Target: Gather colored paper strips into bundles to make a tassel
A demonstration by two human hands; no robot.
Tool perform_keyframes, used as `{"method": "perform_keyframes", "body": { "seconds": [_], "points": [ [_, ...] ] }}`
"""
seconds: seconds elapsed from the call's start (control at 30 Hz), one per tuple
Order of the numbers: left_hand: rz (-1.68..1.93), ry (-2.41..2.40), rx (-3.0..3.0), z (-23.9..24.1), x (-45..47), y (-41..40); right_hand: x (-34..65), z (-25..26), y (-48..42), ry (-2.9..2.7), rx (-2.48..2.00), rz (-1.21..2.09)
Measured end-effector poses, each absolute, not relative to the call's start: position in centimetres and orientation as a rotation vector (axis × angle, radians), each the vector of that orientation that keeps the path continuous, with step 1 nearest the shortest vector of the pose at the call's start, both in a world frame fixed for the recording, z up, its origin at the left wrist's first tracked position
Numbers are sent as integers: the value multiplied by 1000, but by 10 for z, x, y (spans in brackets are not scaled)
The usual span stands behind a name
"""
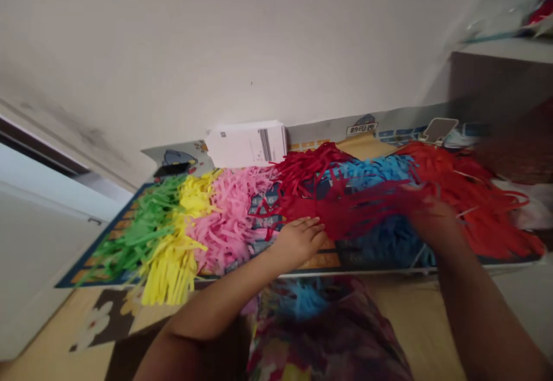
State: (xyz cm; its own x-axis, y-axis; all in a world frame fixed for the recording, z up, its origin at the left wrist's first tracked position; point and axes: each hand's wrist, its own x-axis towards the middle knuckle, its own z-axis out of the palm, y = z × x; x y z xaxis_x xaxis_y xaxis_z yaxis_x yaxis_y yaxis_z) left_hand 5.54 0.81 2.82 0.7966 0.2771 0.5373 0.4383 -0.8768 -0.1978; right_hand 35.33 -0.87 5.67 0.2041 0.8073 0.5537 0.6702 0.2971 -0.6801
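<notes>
A barcoded white stack [244,146] stands by the wall [259,47], a flowered mat [113,313] below.

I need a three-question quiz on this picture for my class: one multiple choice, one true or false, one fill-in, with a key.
1. Which colour of fringe lies between the green fringe and the pink fringe?
A) blue
B) yellow
C) orange-red

2. True or false: the left hand is on the green fringe.

3. Fill in: on the white stack, the block of dark stripes is nearer the ____ side, as seen in the picture.

Key:
1. B, the yellow fringe.
2. False; it is at the dark red fringe.
3. right
</notes>
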Motion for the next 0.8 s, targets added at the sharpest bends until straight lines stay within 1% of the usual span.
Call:
{"method": "perform_keyframes", "body": {
  "seconds": [0.07,0.1,0.13,0.17,0.23,0.27,0.3,0.33,0.4,0.43,0.47,0.5,0.57,0.63,0.7,0.8],
  "points": [
    [-573,-601,-2775,9,72,7,365,57,-31,-1300,-1586,-98],
    [-510,-614,-2823,3,78,6,358,54,-41,-1248,-1624,-192],
    [-470,-620,-2862,-2,82,6,346,49,-49,-1310,-1615,-216],
    [-446,-619,-2892,-5,85,5,330,42,-54,-1493,-1564,-163],
    [-444,-617,-2915,-7,86,4,298,27,-52,-2063,-1303,121],
    [-443,-617,-2916,-8,86,4,287,20,-45,-2222,-1263,188],
    [-440,-619,-2913,-9,84,4,281,16,-37,-2267,-1321,162],
    [-441,-616,-2908,-9,83,3,281,14,-28,-2200,-1473,59],
    [-465,-607,-2901,-10,79,3,290,13,-19,-1859,-1782,-226],
    [-480,-611,-2905,-9,77,2,295,14,-19,-1745,-1829,-318],
    [-493,-628,-2919,-9,76,2,298,15,-21,-1746,-1787,-341],
    [-495,-660,-2946,-8,76,2,299,15,-26,-1856,-1677,-293],
    [-484,-747,-3020,-5,77,4,293,12,-34,-2161,-1404,-91],
    [-485,-866,-3043,-3,77,9,284,4,-35,-2295,-1289,43],
    [-464,-995,-2971,-2,73,15,279,-5,-28,-2249,-1317,30],
    [-313,-1090,-2868,0,59,20,280,-11,-14,-2207,-1268,-25]
  ]
}}
